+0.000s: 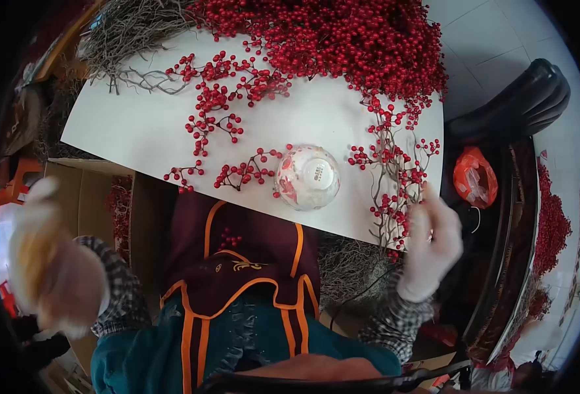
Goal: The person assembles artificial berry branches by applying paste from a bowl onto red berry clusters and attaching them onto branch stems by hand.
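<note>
On the worktop, the berry heap sits at the back — twig bundle to its left, bowl near the front edge, berry sprigs flanking it!

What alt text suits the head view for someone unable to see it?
A person's right hand is at red-berry sprigs on a white tabletop; the left hand, motion-blurred, is off to the left. An upturned floral bowl sits near the front edge, with a large berry heap and grey twigs beyond it.

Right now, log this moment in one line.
left hand: blurred, left of table | right hand: at berry sprigs, grip unclear | bowl: upside down on table | berry heap: far side
</note>
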Tool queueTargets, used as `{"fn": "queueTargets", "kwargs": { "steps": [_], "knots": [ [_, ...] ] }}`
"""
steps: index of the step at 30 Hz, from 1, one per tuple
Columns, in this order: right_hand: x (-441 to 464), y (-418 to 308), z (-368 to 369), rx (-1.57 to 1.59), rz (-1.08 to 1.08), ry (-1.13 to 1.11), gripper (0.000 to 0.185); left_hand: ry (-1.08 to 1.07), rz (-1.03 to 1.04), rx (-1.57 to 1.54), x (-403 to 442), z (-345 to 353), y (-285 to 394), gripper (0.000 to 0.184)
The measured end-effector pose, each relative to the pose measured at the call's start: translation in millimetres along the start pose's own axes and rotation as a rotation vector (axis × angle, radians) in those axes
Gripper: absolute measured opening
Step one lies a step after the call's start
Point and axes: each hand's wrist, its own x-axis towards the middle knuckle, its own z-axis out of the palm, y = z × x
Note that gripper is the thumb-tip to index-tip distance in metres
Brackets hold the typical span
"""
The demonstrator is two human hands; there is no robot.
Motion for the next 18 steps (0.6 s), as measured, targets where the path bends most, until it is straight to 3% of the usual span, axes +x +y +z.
{"fn": "queueTargets", "kwargs": {
  "steps": [1,2,3,5,8,9,13,16,18],
  "knots": [
    [-3.4,7.7,11.0,-0.093,0.080,-0.085,0.031,0.074,-0.242,0.056,-10.8,16.0,4.6,0.044],
    [-7.0,14.5,22.2,-0.183,0.164,-0.162,0.030,0.085,-0.337,0.075,-14.0,28.8,5.5,0.036],
    [-9.8,21.9,29.6,-0.252,0.167,-0.223,0.029,0.023,-0.414,-0.001,-20.0,38.5,7.4,0.042],
    [-13.4,35.0,42.5,-0.389,0.170,-0.346,0.025,-0.030,-0.508,0.040,-21.8,62.3,15.4,0.030],
    [-17.1,53.6,61.4,-0.458,-0.010,-0.276,0.021,-0.125,-0.563,0.003,-32.1,76.4,17.6,0.025],
    [-19.7,63.3,65.8,-0.388,-0.026,-0.189,0.019,-0.144,-0.572,-0.014,-33.2,79.4,16.9,0.025],
    [-10.8,52.0,50.6,-0.214,0.251,-0.211,0.013,-0.258,-0.605,-0.067,-40.9,89.9,18.8,0.025],
    [-6.9,36.0,36.5,0.326,0.477,-0.041,0.017,-0.255,-0.669,-0.131,-45.1,100.6,18.2,0.023],
    [3.9,18.0,26.5,0.475,0.589,-0.005,0.020,-0.266,-0.677,-0.144,-44.6,115.5,18.1,0.020]
  ]
}}
